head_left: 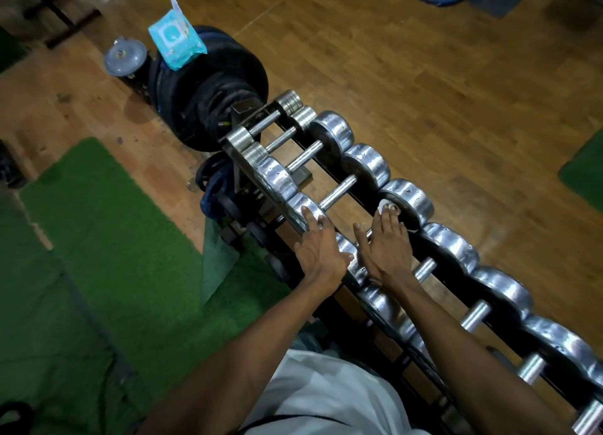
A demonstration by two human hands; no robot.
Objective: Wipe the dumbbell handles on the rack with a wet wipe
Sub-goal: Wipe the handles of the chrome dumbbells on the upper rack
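Here, in the head view, chrome dumbbells (pixel 368 186) lie in a row on a black rack (pixel 243 170) that runs from upper centre to lower right, each handle bridging the two rails. The left hand (pixel 318 250) rests flat on the near dumbbell heads, fingers straight and spread, gripping nothing. The right hand (pixel 386 243) lies along one handle, fingers extended toward the far head (pixel 411 203). A white patch, probably the wipe (pixel 383 205), shows under the fingertips (pixel 391 208); the hand hides most of it, so whether the fingers pinch it or only press it down cannot be told. The wiped handle is almost fully covered by the hand. Beyond the rack's far end, a blue wipe pack (pixel 176 39) sits on a stack of black plates (pixel 208 85). A green mat (pixel 98 255) covers the floor at left; wood flooring (pixel 424 59) lies at right.
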